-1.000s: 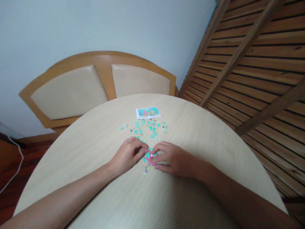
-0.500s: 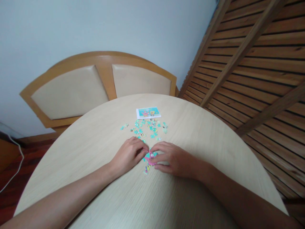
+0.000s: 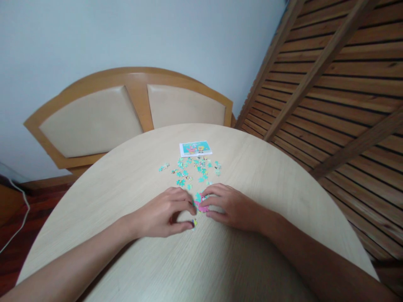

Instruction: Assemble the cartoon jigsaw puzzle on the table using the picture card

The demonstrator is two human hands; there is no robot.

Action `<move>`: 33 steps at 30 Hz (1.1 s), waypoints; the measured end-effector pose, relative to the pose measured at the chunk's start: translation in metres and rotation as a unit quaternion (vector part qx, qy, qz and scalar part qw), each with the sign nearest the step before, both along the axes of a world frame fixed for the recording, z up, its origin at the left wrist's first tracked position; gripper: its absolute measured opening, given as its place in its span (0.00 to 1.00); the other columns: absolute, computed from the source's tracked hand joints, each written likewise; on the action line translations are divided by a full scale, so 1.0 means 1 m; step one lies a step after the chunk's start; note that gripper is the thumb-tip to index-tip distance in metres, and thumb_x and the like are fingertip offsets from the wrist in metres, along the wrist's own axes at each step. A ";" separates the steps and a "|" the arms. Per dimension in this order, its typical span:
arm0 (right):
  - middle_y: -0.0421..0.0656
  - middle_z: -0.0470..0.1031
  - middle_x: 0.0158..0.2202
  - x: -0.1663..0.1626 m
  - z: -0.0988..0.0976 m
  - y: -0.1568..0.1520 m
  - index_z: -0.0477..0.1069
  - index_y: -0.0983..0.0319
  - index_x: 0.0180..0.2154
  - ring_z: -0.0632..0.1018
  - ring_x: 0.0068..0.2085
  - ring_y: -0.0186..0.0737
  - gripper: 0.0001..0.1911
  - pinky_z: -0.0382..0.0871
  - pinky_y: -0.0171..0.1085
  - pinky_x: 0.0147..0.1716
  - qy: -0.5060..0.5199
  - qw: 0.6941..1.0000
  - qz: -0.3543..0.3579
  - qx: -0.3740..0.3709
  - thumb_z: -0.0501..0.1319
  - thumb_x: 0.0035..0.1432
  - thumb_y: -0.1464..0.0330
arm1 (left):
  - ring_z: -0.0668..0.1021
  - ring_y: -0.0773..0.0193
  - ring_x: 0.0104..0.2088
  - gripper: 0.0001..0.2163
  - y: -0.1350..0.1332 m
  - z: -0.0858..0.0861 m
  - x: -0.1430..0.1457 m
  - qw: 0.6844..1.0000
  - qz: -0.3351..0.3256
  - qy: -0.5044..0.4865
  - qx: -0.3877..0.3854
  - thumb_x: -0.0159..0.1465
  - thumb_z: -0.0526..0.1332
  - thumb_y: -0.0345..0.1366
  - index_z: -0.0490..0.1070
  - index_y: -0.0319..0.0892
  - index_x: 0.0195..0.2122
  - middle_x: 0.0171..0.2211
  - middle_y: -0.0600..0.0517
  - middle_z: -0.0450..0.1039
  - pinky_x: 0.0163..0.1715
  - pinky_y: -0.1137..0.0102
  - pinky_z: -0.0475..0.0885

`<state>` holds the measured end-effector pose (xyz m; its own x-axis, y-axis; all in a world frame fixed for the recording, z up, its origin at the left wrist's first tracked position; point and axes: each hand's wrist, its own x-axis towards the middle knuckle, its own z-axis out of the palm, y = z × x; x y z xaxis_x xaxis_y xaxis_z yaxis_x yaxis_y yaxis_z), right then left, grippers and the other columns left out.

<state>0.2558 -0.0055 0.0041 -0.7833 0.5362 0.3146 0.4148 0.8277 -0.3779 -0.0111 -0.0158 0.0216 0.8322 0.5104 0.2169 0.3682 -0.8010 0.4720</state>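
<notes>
A small joined patch of jigsaw puzzle pieces (image 3: pixel 203 208), pink and turquoise, lies on the table in front of me. My right hand (image 3: pixel 228 206) rests at its right side, fingertips and thumb curved onto it and partly hiding it. At its left, my left hand (image 3: pixel 170 212) is open, thumb and index finger well apart. The left thumb tip is beside a small purple and yellow puzzle piece (image 3: pixel 194 223) below the patch; whether they touch I cannot tell. The left fingertips are close to the patch's left edge.
Loose puzzle pieces (image 3: pixel 201 167) are scattered beyond my hands, mostly turquoise. Behind them lies a picture card (image 3: pixel 195 148) with pink and yellow cartoon figures. The round wooden table (image 3: pixel 252 167) has a padded bench back (image 3: pixel 185 105) behind it and wooden slats (image 3: pixel 315 84) to the right.
My left hand has drawn back slightly left and toward me from the joined patch, its thumb and index finger spreading. The right hand has stayed at the patch, which has shifted slightly.
</notes>
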 end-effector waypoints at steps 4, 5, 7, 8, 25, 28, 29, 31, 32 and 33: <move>0.48 0.75 0.51 0.000 -0.002 -0.001 0.76 0.59 0.48 0.75 0.52 0.44 0.11 0.68 0.45 0.55 -0.001 1.000 -0.008 -0.005 0.63 0.65 0.67 | 0.75 0.56 0.51 0.12 -0.004 0.002 -0.001 1.000 -0.019 0.023 -0.003 0.66 0.68 0.42 0.75 0.45 0.47 0.46 0.48 0.76 0.56 0.60 0.66; 0.48 0.75 0.51 -0.001 -0.002 -0.001 0.76 0.59 0.49 0.75 0.53 0.45 0.11 0.68 0.46 0.55 -0.001 1.000 -0.010 -0.006 0.63 0.65 0.67 | 0.75 0.56 0.51 0.11 -0.005 0.002 0.000 1.000 -0.019 0.024 -0.007 0.66 0.67 0.42 0.75 0.45 0.47 0.45 0.48 0.76 0.56 0.60 0.66; 0.48 0.75 0.51 -0.001 -0.004 -0.001 0.76 0.59 0.49 0.74 0.53 0.45 0.11 0.68 0.46 0.55 -0.003 1.000 -0.014 -0.007 0.63 0.65 0.67 | 0.75 0.56 0.51 0.10 -0.007 0.001 0.002 1.000 -0.009 0.021 -0.020 0.66 0.67 0.41 0.75 0.45 0.45 0.45 0.49 0.76 0.56 0.61 0.66; 0.48 0.75 0.52 -0.001 -0.004 -0.001 0.75 0.59 0.49 0.74 0.53 0.46 0.11 0.68 0.47 0.55 -0.004 1.000 -0.016 -0.008 0.63 0.65 0.67 | 0.75 0.56 0.51 0.09 -0.008 0.001 0.003 0.999 0.001 0.019 -0.027 0.66 0.68 0.40 0.75 0.45 0.44 0.46 0.49 0.76 0.55 0.61 0.67; 0.48 0.76 0.51 -0.003 -0.003 -0.001 0.76 0.59 0.50 0.75 0.53 0.46 0.12 0.68 0.48 0.55 0.003 1.000 -0.029 -0.001 0.63 0.65 0.66 | 0.78 0.61 0.44 0.08 -0.017 -0.002 0.012 0.993 0.017 0.013 0.115 0.74 0.58 0.37 0.76 0.42 0.41 0.40 0.51 0.78 0.47 0.65 0.72; 0.48 0.75 0.51 -0.003 -0.005 -0.001 0.76 0.59 0.50 0.75 0.53 0.46 0.12 0.68 0.48 0.55 0.010 1.000 -0.027 -0.003 0.63 0.65 0.67 | 0.78 0.62 0.41 0.09 -0.017 -0.002 0.013 0.982 0.009 0.017 0.187 0.75 0.56 0.36 0.75 0.41 0.41 0.38 0.50 0.78 0.42 0.67 0.74; 0.48 0.75 0.51 -0.003 -0.005 -0.001 0.76 0.59 0.50 0.75 0.53 0.46 0.12 0.68 0.48 0.55 0.013 1.000 -0.026 -0.003 0.63 0.65 0.67 | 0.79 0.63 0.40 0.10 -0.017 -0.002 0.014 0.978 0.009 0.013 0.210 0.75 0.55 0.35 0.75 0.41 0.41 0.37 0.50 0.77 0.41 0.67 0.74; 0.48 0.75 0.51 -0.003 -0.005 -0.001 0.76 0.59 0.50 0.74 0.54 0.46 0.12 0.68 0.49 0.55 0.014 1.000 -0.025 -0.003 0.63 0.65 0.67 | 0.79 0.64 0.38 0.10 -0.016 -0.003 0.016 0.968 0.008 0.007 0.252 0.75 0.55 0.34 0.74 0.40 0.39 0.35 0.51 0.77 0.39 0.69 0.74; 0.48 0.75 0.51 -0.003 -0.005 -0.001 0.76 0.59 0.49 0.74 0.54 0.46 0.12 0.68 0.49 0.55 0.013 1.000 -0.026 -0.002 0.63 0.65 0.67 | 0.79 0.64 0.38 0.10 -0.016 -0.004 0.016 0.963 0.008 0.006 0.268 0.75 0.55 0.33 0.74 0.40 0.39 0.35 0.51 0.77 0.38 0.69 0.74; 0.48 0.75 0.51 -0.003 -0.005 -0.001 0.76 0.59 0.49 0.74 0.54 0.46 0.12 0.68 0.49 0.55 0.012 1.000 -0.027 -0.001 0.63 0.64 0.67 | 0.78 0.64 0.37 0.10 -0.015 -0.005 0.016 0.959 0.009 0.007 0.282 0.75 0.55 0.33 0.74 0.40 0.39 0.35 0.51 0.77 0.37 0.69 0.73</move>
<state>0.2532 -0.0068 -0.0010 -0.7457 0.5780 0.3315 0.4496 0.8036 -0.3899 0.0053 -0.0312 0.0169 0.8291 0.3296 0.4516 0.3872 -0.9212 -0.0387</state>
